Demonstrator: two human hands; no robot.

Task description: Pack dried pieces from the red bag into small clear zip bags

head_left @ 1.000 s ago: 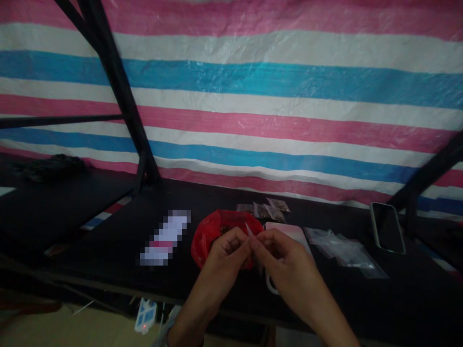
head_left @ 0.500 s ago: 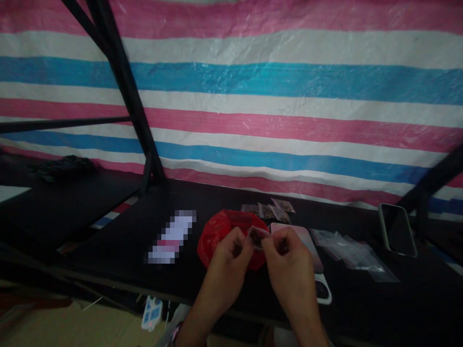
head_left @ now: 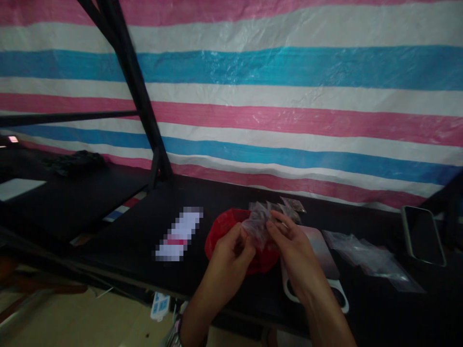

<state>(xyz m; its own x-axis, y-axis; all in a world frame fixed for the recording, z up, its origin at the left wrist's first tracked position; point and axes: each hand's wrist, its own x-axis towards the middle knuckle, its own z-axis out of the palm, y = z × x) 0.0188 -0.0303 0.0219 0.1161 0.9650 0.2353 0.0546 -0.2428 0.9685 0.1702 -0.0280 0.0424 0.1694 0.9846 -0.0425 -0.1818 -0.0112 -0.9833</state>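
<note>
A small clear plastic bag (head_left: pixel 257 229) is held up between my two hands, over a red plastic bag (head_left: pixel 219 229) lying open on the black table. My left hand (head_left: pixel 231 253) pinches its lower left side between thumb and fingers. On the opposite side, my right hand (head_left: pixel 296 248) grips it with thumb and bent fingers. What the clear bag contains cannot be made out. Several small filled bags (head_left: pixel 295 205) with brownish contents lie just behind. Partly under my right hand sits a flat white device (head_left: pixel 336 289) with a shiny pinkish plate (head_left: pixel 320 248).
Several flat clear bags (head_left: pixel 372 260) are spread to the right, with a phone (head_left: pixel 423 236) beyond them. A blurred-out pale item (head_left: pixel 181 233) lies on the left. A black metal frame post (head_left: pixel 135 86) rises before the striped plastic sheet (head_left: pixel 271 115).
The clear bag is raised and shows more of its film. My right hand has shifted its grip, with its fingers more extended. The view has turned slightly left.
</note>
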